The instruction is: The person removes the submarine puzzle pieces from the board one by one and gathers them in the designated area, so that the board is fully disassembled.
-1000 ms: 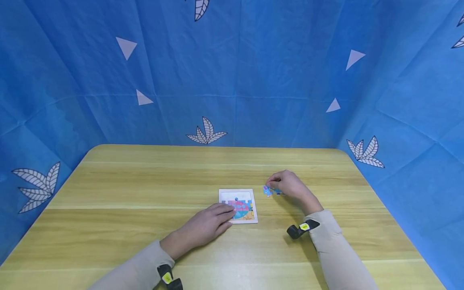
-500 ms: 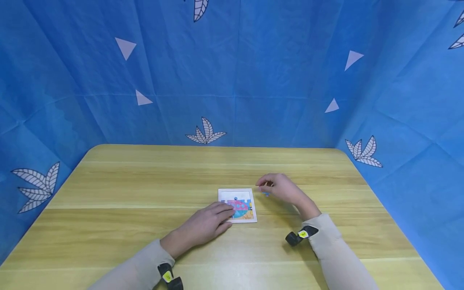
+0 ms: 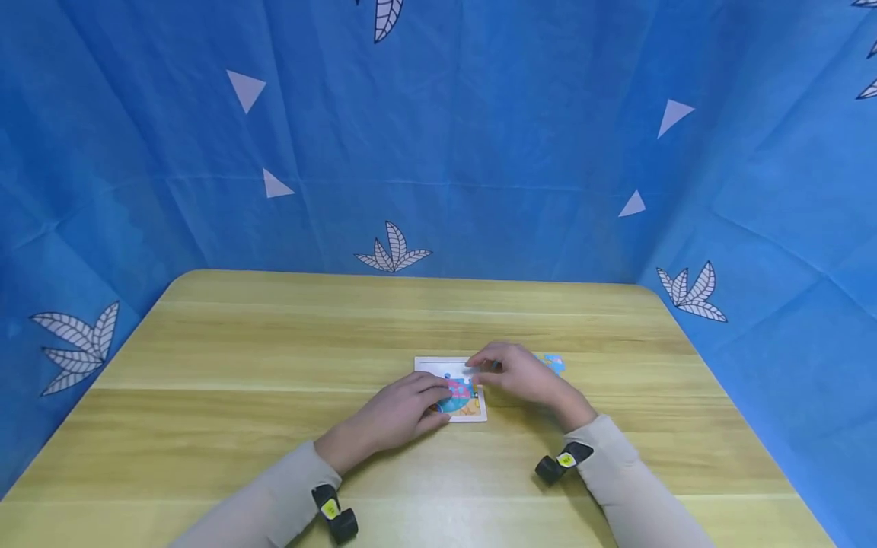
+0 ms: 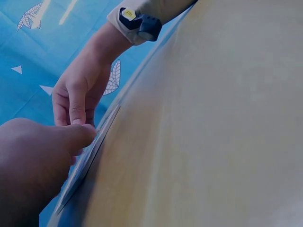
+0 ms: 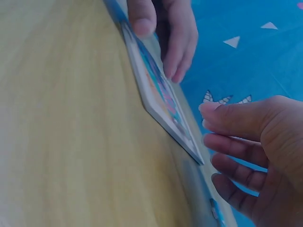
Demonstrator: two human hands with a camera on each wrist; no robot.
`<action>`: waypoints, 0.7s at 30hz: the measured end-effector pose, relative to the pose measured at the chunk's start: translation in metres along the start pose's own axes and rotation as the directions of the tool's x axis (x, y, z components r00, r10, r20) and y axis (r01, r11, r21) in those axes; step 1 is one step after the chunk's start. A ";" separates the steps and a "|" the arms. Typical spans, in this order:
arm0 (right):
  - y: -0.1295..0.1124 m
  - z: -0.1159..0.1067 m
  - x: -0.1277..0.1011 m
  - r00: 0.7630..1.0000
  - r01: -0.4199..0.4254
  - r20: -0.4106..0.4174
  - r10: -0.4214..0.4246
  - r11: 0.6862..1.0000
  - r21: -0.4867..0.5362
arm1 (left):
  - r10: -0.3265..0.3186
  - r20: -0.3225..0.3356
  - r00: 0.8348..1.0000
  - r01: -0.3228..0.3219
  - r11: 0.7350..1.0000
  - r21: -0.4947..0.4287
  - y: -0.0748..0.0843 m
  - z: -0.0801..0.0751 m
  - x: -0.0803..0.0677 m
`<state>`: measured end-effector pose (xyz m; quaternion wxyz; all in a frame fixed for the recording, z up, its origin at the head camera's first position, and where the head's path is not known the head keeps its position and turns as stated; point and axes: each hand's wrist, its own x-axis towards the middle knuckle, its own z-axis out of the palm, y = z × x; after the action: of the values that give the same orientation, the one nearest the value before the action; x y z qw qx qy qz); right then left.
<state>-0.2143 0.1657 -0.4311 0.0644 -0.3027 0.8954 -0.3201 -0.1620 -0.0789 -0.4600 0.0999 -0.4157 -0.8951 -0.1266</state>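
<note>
A square jigsaw puzzle in a white frame (image 3: 482,409) lies on the table, its picture pink, blue and orange, with a bare white strip along the far side. My left hand (image 3: 400,411) rests over its left part, fingers loosely bent, hiding that side. At the frame's far right corner, my right hand (image 3: 517,373) keeps thumb and forefinger together in a pinch, a small puzzle piece mostly hidden at the fingertips. In the right wrist view the thumb (image 5: 232,118) covers the forefinger; the other fingers are spread. Blue puzzle pieces (image 3: 553,363) lie behind the right hand.
A pale wooden table (image 3: 274,342) bears everything. Blue cloth (image 3: 521,137) with white leaf and triangle prints hangs around its far side and flanks. A black camera mount is strapped on each sleeved wrist.
My right hand has moved left and nearer, from the loose pieces to the puzzle frame, uncovering pieces behind it. My left hand has shifted slightly right over the puzzle.
</note>
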 end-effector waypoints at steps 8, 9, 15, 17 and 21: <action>-0.006 0.006 0.000 0.999 0.039 0.033 -0.035 0.994 -0.103 | -0.012 0.062 0.998 0.013 1.000 -0.013 -0.001 -0.001 0.005; -0.007 0.007 0.000 0.998 0.048 0.037 -0.044 0.992 -0.115 | -0.009 0.058 0.998 0.010 1.000 -0.010 -0.001 -0.001 0.005; -0.013 0.012 0.003 0.997 0.069 0.051 -0.060 0.980 -0.188 | -0.017 0.055 0.998 0.018 1.000 -0.004 -0.002 0.001 0.003; -0.014 0.014 0.003 0.998 0.050 0.049 -0.041 0.979 -0.198 | -0.025 0.058 0.998 0.025 1.000 -0.005 -0.002 0.001 0.002; -0.018 0.016 0.004 0.999 0.013 0.037 -0.005 0.977 -0.212 | -0.025 0.047 0.999 0.025 1.000 -0.007 -0.001 0.002 0.002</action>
<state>-0.2034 0.1441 -0.4326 0.0463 -0.3176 0.9218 -0.2174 -0.1639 -0.0774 -0.4614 0.0759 -0.4076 -0.9018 -0.1216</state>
